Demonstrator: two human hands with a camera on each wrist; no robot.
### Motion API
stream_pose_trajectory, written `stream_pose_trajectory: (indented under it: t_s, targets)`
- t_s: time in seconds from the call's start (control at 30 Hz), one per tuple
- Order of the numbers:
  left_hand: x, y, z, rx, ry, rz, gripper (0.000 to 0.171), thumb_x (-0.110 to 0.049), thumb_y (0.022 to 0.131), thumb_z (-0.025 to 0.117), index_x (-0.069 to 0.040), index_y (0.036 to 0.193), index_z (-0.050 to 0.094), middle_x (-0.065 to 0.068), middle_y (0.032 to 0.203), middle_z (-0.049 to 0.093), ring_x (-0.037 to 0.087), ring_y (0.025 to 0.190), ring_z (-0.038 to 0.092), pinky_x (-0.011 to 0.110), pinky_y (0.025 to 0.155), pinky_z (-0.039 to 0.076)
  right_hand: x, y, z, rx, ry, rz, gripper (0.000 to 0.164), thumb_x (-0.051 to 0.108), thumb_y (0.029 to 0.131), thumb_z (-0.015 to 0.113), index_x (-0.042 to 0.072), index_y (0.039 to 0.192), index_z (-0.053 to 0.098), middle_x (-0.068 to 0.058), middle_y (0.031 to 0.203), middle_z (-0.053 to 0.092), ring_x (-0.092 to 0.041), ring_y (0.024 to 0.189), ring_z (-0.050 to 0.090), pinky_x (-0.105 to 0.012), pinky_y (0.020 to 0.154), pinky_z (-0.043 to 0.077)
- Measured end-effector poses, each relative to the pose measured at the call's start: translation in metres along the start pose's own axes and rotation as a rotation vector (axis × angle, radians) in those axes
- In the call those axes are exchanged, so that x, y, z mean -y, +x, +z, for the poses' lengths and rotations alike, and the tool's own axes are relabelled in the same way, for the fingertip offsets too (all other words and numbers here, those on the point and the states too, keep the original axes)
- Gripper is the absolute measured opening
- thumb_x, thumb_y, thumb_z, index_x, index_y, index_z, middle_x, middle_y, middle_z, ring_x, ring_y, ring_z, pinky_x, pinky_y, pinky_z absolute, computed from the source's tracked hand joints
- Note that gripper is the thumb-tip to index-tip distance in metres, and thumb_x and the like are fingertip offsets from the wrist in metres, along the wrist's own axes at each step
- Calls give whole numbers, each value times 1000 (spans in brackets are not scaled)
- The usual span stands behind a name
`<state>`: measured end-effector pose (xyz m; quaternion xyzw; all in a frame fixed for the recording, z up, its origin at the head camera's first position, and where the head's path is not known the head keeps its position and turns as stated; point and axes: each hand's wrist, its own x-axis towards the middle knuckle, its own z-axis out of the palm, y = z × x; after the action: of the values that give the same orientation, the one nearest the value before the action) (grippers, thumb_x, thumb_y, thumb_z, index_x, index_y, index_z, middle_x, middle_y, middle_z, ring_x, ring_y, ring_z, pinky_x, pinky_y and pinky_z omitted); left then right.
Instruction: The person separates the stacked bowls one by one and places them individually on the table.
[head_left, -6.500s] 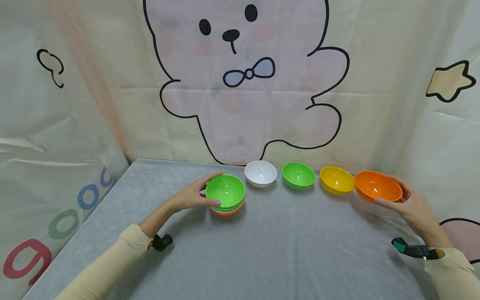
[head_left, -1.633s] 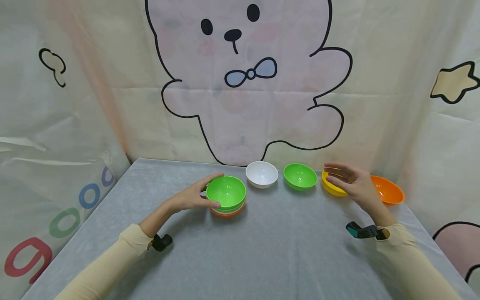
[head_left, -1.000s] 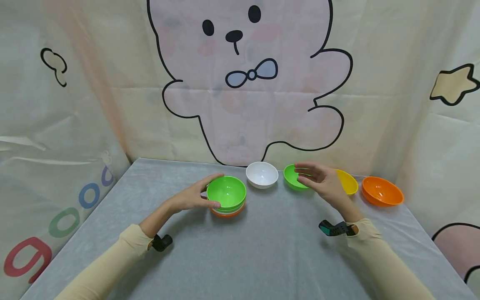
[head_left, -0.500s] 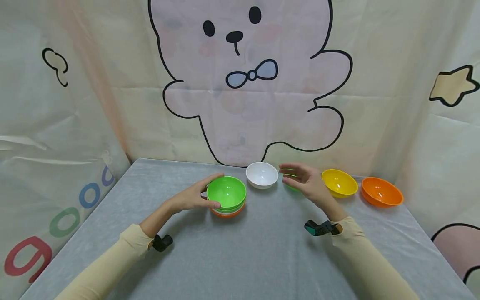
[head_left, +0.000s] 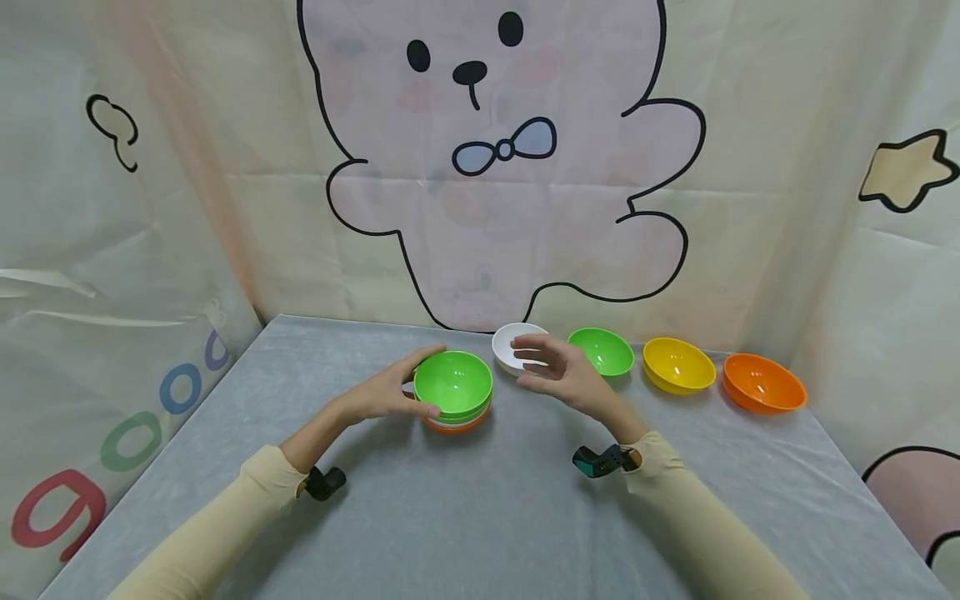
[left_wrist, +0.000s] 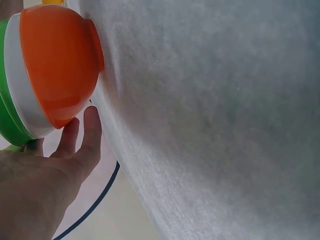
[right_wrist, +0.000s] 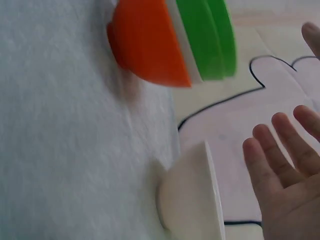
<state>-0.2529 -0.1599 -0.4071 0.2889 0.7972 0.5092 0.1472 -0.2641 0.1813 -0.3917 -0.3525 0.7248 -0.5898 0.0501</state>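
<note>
My left hand (head_left: 382, 390) grips a stack of nested bowls (head_left: 452, 385), its thumb at the near side and its fingers round the back. Two green bowls sit uppermost; below them come a white bowl (left_wrist: 22, 85) and, at the bottom on the cloth, an orange bowl (left_wrist: 62, 62). My right hand (head_left: 566, 375) hovers with spread fingers and holds nothing. In the head view it partly covers a single white bowl (head_left: 506, 348). The right wrist view shows these right fingers (right_wrist: 285, 150) apart from that white bowl and from the stack.
To the right stand a green bowl (head_left: 602, 352), a yellow bowl (head_left: 678, 365) and a larger orange bowl (head_left: 763, 383), in a row along the back of the cloth-covered table (head_left: 480, 517). Behind them hangs a printed curtain (head_left: 570, 233).
My right hand, earlier gripping the orange bowl at the far right, has let go and swept left past the yellow and green bowls to the white one. My left hand has stayed at the stack.
</note>
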Motion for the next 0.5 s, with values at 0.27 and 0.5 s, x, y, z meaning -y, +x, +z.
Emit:
stream_pose_trajectory:
  t_s: [0.27,0.5]
  targets:
    - [6,0,2,-2,-27,11,101,-19,81,89,-17,160,25,12,149,41,35,135,42,50,101,47,-8,13,25,122,-3,67,81,10,86,85,3,152,40,-13,155,40,-44,142,34,-47,112,35]
    - [9,-1,3,6,-42,41,95,-17,82,88,-18,158,31,8,147,43,33,133,45,49,97,49,-18,22,41,173,37,48,94,8,81,88,-1,155,31,-24,158,30,-35,144,34,-43,113,34]
